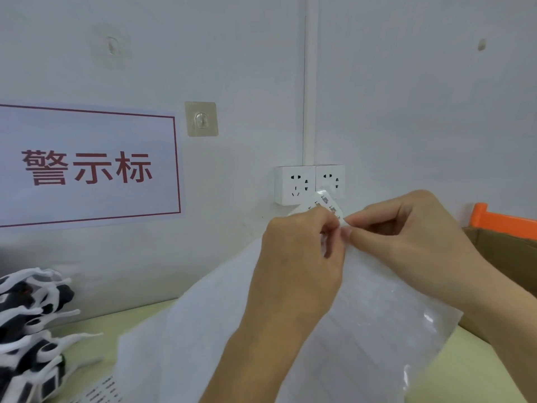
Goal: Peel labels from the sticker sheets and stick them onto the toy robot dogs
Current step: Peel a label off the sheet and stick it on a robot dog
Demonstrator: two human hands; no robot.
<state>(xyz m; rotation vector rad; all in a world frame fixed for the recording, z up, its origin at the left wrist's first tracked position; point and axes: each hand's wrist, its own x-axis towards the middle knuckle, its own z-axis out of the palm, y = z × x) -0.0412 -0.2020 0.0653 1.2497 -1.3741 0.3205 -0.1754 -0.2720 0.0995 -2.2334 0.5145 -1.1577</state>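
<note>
Both hands (343, 228) at raised sticker sheet's (327, 203) top edge.

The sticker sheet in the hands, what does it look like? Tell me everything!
The sticker sheet is a small, pale, glossy piece with rows of tiny dark print, too small to read. It is held up in the air in front of the wall sockets, tilted, above a big white sheet. The left hand pinches its lower edge and the right hand pinches its corner, fingertips almost meeting, as if peeling a label. Only its upper part shows above the fingers.
</note>
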